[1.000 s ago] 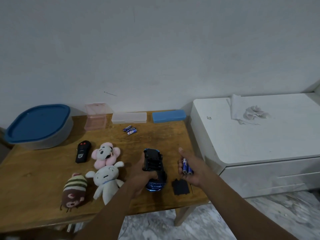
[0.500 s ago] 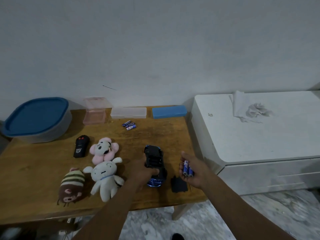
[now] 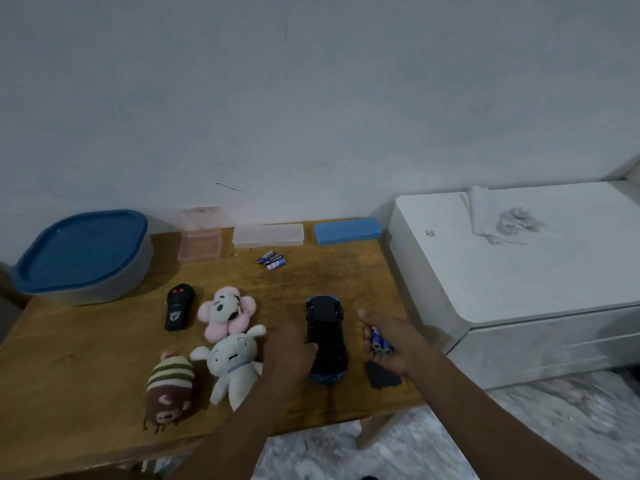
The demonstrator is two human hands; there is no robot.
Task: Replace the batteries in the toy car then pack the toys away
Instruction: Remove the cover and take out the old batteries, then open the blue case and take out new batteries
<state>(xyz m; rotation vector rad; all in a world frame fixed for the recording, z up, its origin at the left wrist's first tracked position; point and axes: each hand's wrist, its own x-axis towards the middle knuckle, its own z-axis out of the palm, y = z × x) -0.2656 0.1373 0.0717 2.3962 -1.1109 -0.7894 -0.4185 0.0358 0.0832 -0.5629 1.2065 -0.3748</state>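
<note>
The blue toy car (image 3: 325,336) lies upside down on the wooden table (image 3: 86,344), black underside up. My left hand (image 3: 289,355) holds it by its left side. My right hand (image 3: 388,341) is just right of the car, palm up, cupping blue batteries (image 3: 379,342). The black battery cover (image 3: 382,375) lies on the table under that hand. Three more batteries (image 3: 272,261) lie near the table's back. A black remote (image 3: 179,307), a pink flower plush (image 3: 227,311), a white plush (image 3: 235,363) and a striped brown plush (image 3: 169,389) lie to the left.
A grey tub with a blue lid (image 3: 83,256) stands at the back left. A pink box (image 3: 201,233), a clear case (image 3: 268,234) and a blue case (image 3: 348,231) line the wall. A white cabinet (image 3: 519,271) with crumpled cloth (image 3: 502,221) stands right of the table.
The car has been laid flatter on the table under my left hand. My right hand still cups the batteries beside it. The camera has shifted slightly.
</note>
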